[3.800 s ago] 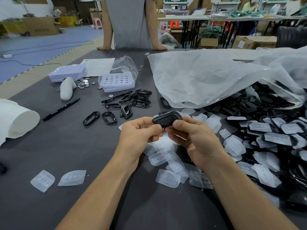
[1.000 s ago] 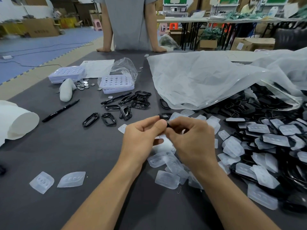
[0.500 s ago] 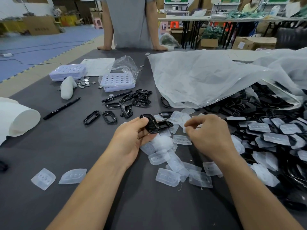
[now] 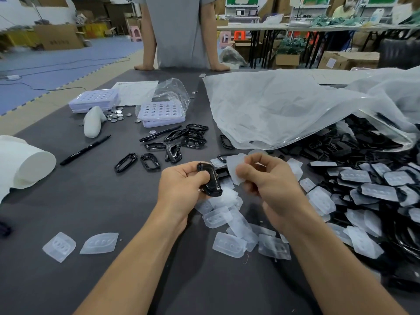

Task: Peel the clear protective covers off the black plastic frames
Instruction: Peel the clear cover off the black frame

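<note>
My left hand (image 4: pixel 181 189) grips a glossy black plastic frame (image 4: pixel 211 180), tilted on edge above the table. My right hand (image 4: pixel 270 180) pinches a clear protective cover (image 4: pixel 236 167) just right of the frame, apart from it. Under both hands lies a scatter of loose clear covers (image 4: pixel 229 244). Several bare black frames (image 4: pixel 175 144) lie further back at the centre. A heap of covered black frames (image 4: pixel 368 192) fills the right side.
A big clear plastic bag (image 4: pixel 295 110) drapes over the heap at the right. Two lilac trays (image 4: pixel 159 114), coin cells, a black pen (image 4: pixel 86 150) and a white roll (image 4: pixel 27 164) lie at the left. A person in grey (image 4: pixel 179 30) leans on the far table edge.
The cover has come off the frame: earlier both hands held the frame together, now the left hand holds the frame alone and the right hand has risen with a clear cover.
</note>
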